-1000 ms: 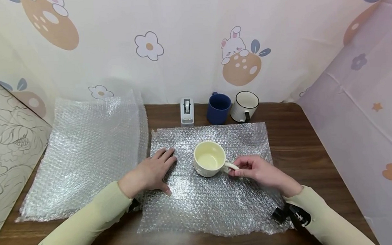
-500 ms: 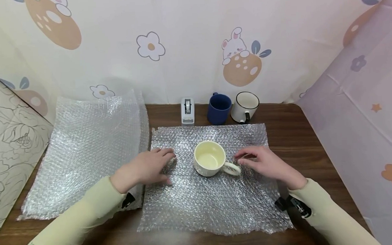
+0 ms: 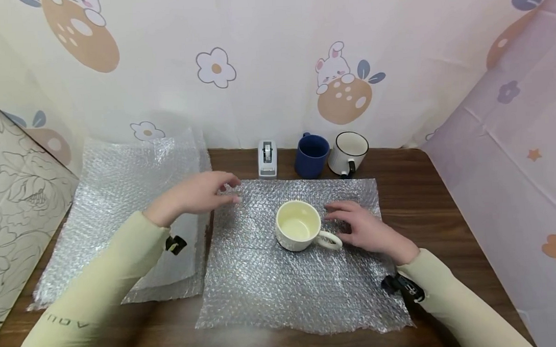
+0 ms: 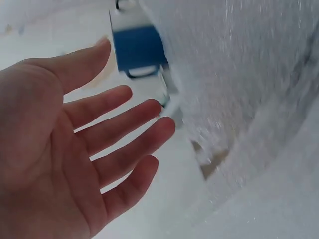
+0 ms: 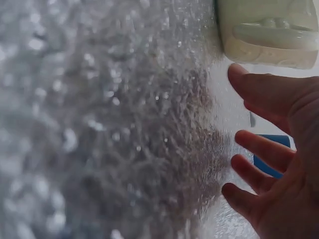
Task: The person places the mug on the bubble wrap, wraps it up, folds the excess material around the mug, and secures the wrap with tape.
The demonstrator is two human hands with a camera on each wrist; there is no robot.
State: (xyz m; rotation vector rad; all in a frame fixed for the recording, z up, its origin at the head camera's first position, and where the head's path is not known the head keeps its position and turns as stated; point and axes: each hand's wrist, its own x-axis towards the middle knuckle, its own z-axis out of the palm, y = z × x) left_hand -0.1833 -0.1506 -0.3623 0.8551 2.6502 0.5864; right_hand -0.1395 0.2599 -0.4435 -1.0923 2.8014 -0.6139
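Observation:
A pale yellow mug (image 3: 289,240) stands upright on a sheet of bubble wrap (image 3: 282,291), its handle pointing right. My right hand (image 3: 362,226) is just right of the mug, fingers spread and holding nothing. In the right wrist view the thumb (image 5: 269,89) is close below the mug (image 5: 271,35), over the bubble wrap. Up by the sheet's far left corner is my left hand (image 3: 200,191), with nothing in it. The left wrist view shows its palm (image 4: 30,184) and loosely extended fingers beside the bubble wrap (image 4: 224,64).
More bubble wrap (image 3: 122,179) lies at the left of the wooden table (image 3: 426,199). Along the back stand a tape dispenser (image 3: 267,161), a blue mug (image 3: 310,159) and a white mug with a dark rim (image 3: 342,158). A patterned curtain (image 3: 266,92) hangs behind.
My right hand has let go of the mug's handle and moved slightly up beside it. The left hand has lifted off the bubble wrap and moved toward its far left corner. The mug stays put.

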